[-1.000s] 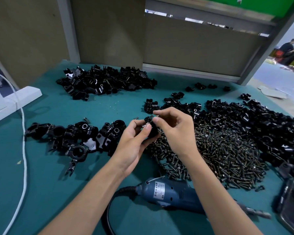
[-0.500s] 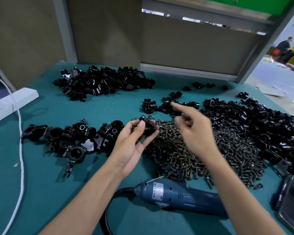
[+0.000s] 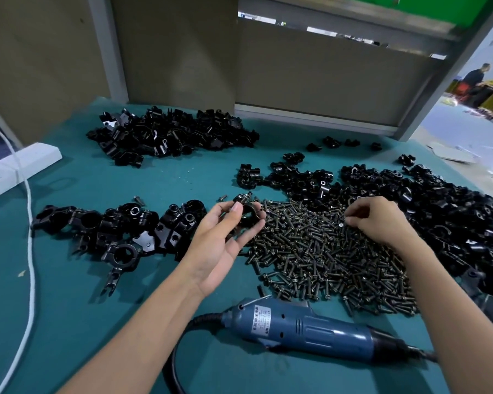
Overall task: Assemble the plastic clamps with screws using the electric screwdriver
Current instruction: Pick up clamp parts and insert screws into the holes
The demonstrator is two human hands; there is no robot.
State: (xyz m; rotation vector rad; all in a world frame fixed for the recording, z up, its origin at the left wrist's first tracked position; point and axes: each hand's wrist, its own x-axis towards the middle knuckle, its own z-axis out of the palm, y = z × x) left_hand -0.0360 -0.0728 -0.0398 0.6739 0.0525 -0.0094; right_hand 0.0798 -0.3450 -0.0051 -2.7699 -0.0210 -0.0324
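Observation:
My left hand (image 3: 225,237) holds a black plastic clamp (image 3: 246,213) between thumb and fingers, just above the left edge of the screw pile (image 3: 325,251). My right hand (image 3: 379,220) is down on that pile of dark screws, its fingertips pinching at a screw (image 3: 341,223). The blue electric screwdriver (image 3: 310,327) lies on the green table (image 3: 182,177) between my forearms, tip pointing right.
Assembled black clamps (image 3: 111,228) lie in a row to the left. Loose clamp parts are heaped at the back left (image 3: 168,135) and on the right (image 3: 439,211). A white cable (image 3: 29,251) and a white power strip (image 3: 15,163) sit at the left edge.
My right hand has left the clamp, moved right and dropped onto the screw pile. My left hand keeps holding the clamp in about the same place.

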